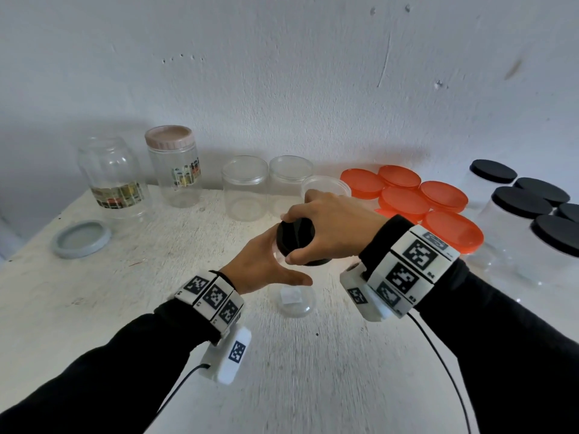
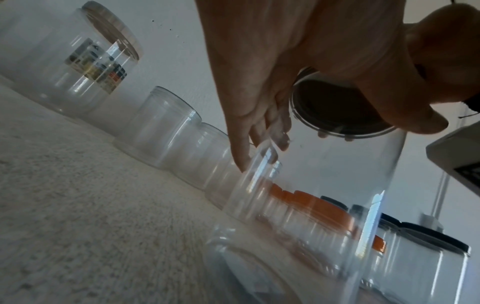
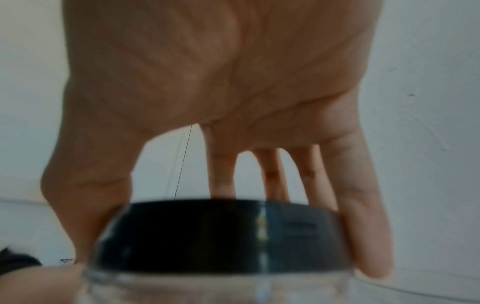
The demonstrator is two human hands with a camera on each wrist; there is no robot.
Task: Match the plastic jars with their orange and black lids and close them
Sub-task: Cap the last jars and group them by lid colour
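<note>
A clear plastic jar (image 1: 293, 300) stands in the middle of the table, with a black lid (image 1: 299, 234) on its mouth. My right hand (image 1: 288, 239) grips that lid from above, thumb on the near edge and fingers spread round the rim. My left hand (image 1: 282, 264) holds the jar's upper wall, thumb across the near side. In the right wrist view, the right hand (image 3: 221, 216) straddles the black lid (image 3: 207, 246) above the jar's shoulder (image 3: 207, 288). In the left wrist view, the left hand's fingers (image 2: 259, 123) lie along the jar (image 2: 311, 195); the lid (image 2: 337, 107) shows dark from below.
Several orange-lidded jars (image 1: 407, 195) stand at the back right and several black-lidded jars (image 1: 520, 202) at the far right. Open clear jars (image 1: 244, 189) line the wall. At the back left stand an open labelled jar (image 1: 112, 180) and a pink-lidded one (image 1: 174, 167). A grey-blue lid (image 1: 81, 238) lies on the table's left.
</note>
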